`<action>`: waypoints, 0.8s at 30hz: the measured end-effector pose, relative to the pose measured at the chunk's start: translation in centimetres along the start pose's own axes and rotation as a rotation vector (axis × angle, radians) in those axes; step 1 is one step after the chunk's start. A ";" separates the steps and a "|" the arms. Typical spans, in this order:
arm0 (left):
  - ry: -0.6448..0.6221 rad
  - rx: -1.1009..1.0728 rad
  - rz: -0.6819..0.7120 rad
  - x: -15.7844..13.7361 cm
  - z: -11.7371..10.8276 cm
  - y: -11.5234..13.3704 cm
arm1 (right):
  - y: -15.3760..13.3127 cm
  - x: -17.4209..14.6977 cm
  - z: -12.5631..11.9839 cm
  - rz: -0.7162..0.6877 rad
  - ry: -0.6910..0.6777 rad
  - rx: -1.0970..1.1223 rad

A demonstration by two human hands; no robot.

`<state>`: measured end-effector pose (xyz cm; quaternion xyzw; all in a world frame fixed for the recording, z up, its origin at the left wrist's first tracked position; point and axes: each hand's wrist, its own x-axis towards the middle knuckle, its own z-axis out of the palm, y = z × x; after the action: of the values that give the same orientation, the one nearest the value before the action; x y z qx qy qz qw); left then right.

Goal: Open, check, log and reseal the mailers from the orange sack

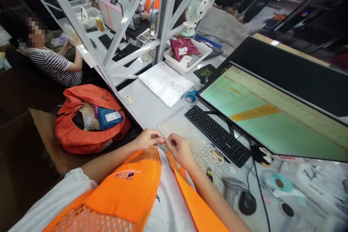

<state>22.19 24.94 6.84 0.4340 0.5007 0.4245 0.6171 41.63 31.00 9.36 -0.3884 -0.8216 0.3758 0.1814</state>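
In front of my orange vest (130,185), my left hand (149,139) and my right hand (179,148) meet with their fingertips together. Both are closed in a pinch at the top of the vest's opening. Whatever lies between the fingertips, if anything, is too small to make out. Just beyond them is the clear desk mat (174,121) with cartoon prints. A black keyboard (217,136) lies to the right of my hands, and a white mailing bag (166,83) lies flat farther back on the desk.
An orange sack (81,139) holding packages stands left of the desk. On the right are a monitor (261,112), a black mouse (247,203) and a handheld scanner (232,185). Blue tape (191,96), a white basket (178,66) and metal posts (164,18) stand farther back. Other people sit beyond.
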 end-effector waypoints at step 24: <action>0.572 -0.244 -0.314 -4.5 -13.3 -4.5 | -2.4 18.1 13.5 -0.382 -0.677 0.114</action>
<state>8.86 20.94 2.03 0.1381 0.6596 0.4854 0.5570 21.06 37.57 2.50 -0.0718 -0.8703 0.4872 -0.0118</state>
